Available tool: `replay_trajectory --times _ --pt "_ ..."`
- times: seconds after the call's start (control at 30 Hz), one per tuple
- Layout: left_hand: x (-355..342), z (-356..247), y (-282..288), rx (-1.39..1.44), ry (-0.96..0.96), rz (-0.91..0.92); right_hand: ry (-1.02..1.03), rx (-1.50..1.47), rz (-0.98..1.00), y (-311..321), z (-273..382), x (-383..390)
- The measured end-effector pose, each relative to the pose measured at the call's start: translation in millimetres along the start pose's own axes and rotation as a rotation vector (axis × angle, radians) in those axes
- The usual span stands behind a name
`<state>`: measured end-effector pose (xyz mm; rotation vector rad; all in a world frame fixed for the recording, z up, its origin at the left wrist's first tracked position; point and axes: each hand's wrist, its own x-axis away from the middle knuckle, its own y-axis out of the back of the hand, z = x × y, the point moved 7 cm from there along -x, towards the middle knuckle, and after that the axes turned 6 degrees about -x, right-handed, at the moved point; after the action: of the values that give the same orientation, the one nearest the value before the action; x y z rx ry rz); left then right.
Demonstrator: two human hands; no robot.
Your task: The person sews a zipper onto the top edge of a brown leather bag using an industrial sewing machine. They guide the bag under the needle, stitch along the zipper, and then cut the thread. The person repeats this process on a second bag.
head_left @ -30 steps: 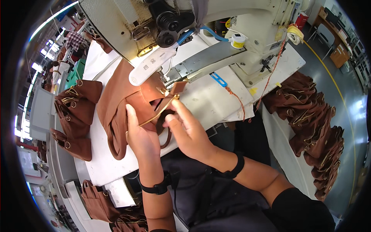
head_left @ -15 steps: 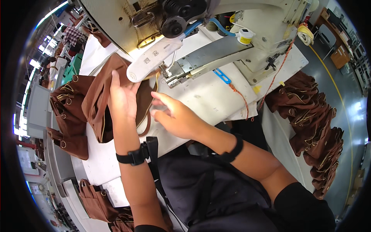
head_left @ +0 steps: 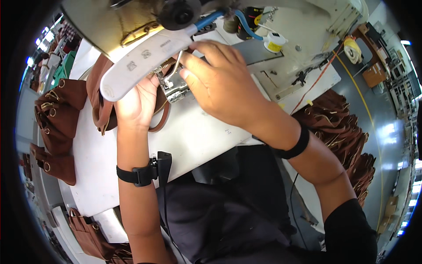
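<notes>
A brown fabric bag (head_left: 99,83) with a gold zipper (head_left: 168,64) sits at the sewing end of a cream sewing machine (head_left: 303,26), partly hidden by its long white guard (head_left: 145,59). My left hand (head_left: 136,105), palm up, is closed on the bag below the guard, which covers most of its fingers. My right hand (head_left: 224,83) reaches over the machine's narrow metal arm (head_left: 178,90). Its fingers curl beside the guard and a thin bent metal rod (head_left: 178,63), with the thumb lower down. What they hold is hidden.
Brown bags (head_left: 61,110) stand at the left table edge, with another bag (head_left: 88,233) lower left. Many brown pieces (head_left: 334,123) hang at the right. Behind the arm are a small white oil bottle (head_left: 274,42) and a blue tube (head_left: 246,26). A red cord (head_left: 316,83) hangs nearby.
My right hand has moved up and forward from beside the bag to the machine's arm. My left hand and the bag have shifted further under the guard. The view has shifted too.
</notes>
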<state>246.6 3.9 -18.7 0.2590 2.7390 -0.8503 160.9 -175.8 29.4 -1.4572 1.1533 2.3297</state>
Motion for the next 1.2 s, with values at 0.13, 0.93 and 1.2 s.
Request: replay_trajectory --times 0.13,0.93,1.2 --pt "10.7 7.3 2.9 0.076 0.059 -0.125 -0.031 0.035 0.035 -10.6 -2.6 -7.9" --pt "23.7 14.4 -23.8 0.117 0.052 -0.006 -0.229 -0.437 0.336 -33.8 -39.4 -38.9" --pt "21.5 13.6 -19.3 0.144 0.028 -0.029 -0.402 -0.517 0.405 -28.4 -42.1 -39.4"
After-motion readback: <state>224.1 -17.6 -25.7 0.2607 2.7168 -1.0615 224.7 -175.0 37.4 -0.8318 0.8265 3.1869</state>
